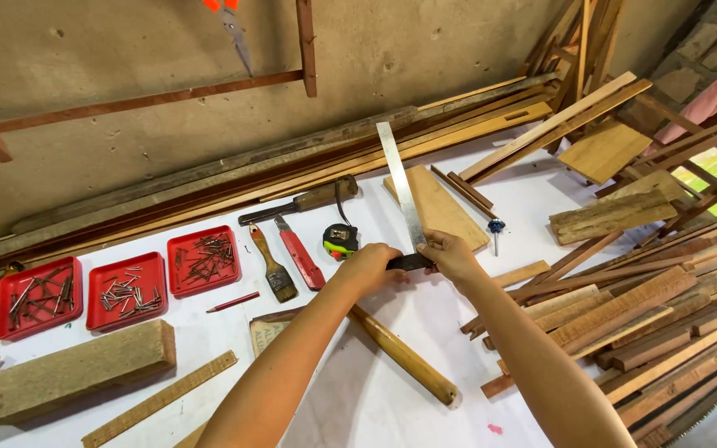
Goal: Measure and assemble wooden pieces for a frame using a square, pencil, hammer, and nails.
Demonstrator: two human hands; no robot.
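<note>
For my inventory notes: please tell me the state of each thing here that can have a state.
Square: flat on table, stock held by both hands.
Left hand: gripping stock.
Right hand: gripping stock.
Red trays: holding nails.
Tape measure: retracted.
Red knife: lying flat; blade cannot tell.
Brush: lying unused.

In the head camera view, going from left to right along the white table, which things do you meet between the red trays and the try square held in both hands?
Three red trays of nails → red pencil → paintbrush → red utility knife → tape measure → left hand → try square → right hand.
</note>
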